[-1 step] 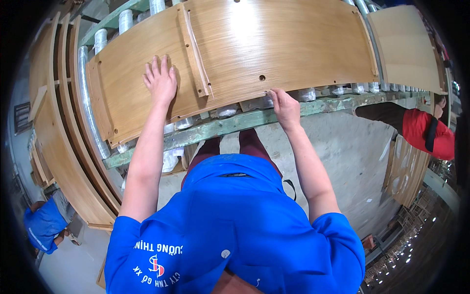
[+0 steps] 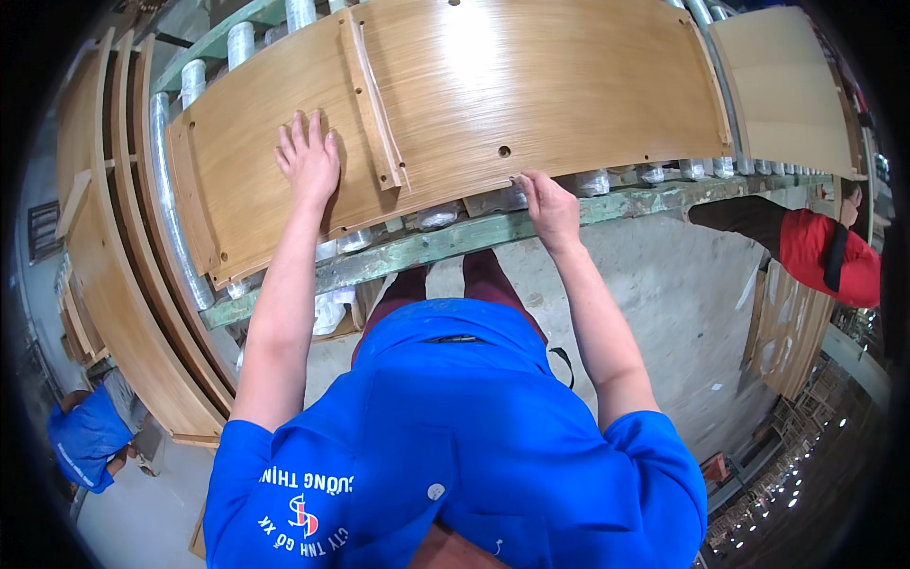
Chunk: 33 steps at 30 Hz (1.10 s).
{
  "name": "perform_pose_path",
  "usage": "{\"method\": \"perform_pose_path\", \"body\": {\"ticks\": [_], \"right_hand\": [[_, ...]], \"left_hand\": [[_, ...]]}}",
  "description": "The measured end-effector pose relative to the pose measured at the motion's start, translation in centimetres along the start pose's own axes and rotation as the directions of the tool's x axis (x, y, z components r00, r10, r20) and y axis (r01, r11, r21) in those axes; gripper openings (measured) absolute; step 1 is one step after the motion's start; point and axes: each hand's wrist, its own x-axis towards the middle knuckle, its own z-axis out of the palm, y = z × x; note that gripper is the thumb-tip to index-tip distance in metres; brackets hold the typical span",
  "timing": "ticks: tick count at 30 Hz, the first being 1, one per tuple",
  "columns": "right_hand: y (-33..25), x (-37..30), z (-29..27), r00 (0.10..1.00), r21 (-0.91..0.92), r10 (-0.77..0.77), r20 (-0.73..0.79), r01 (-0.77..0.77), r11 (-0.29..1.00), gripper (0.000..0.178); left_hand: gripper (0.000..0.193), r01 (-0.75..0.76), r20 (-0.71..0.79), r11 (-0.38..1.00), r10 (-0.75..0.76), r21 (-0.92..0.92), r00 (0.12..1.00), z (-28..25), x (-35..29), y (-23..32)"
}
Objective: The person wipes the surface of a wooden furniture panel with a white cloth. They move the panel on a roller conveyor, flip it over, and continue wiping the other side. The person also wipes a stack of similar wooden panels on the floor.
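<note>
A long brown wooden panel lies across the rollers in front of me, with small round holes along its edges. My left hand rests flat on its left part, fingers spread and palm down. Right of that hand, a narrow wooden strip with holes runs across the panel. My right hand is closed in a pinch at the panel's near edge, just below a larger round hole. Something small and dark shows at its fingertips, too small to name.
The panel's rollers sit in a green frame. Several curved wooden panels stand at left; a paler panel lies at far right. One person in blue is at lower left, another in red at right.
</note>
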Motion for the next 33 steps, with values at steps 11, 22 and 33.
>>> {"method": "perform_pose_path", "body": {"ticks": [11, 22, 33], "right_hand": [[6.8, 1.4, -5.1, 0.983, -0.029, 0.095, -0.156, -0.101, 0.994, 0.016], [16.5, 3.6, -11.9, 0.909, -0.089, 0.225, -0.350, -0.272, 0.958, 0.022], [18.3, 3.8, -13.5, 0.924, -0.033, 0.274, -0.267, -0.293, 0.956, 0.021]], "left_hand": [[0.051, 0.055, 0.184, 0.996, -0.067, 0.071, 0.981, -0.6, 0.2, 0.7], [0.052, 0.096, 0.316, 0.989, -0.127, 0.114, 0.940, -1.4, 1.0, 0.8], [0.052, 0.093, 0.366, 0.983, -0.145, 0.155, 0.919, -1.1, 1.5, 1.0]]}}
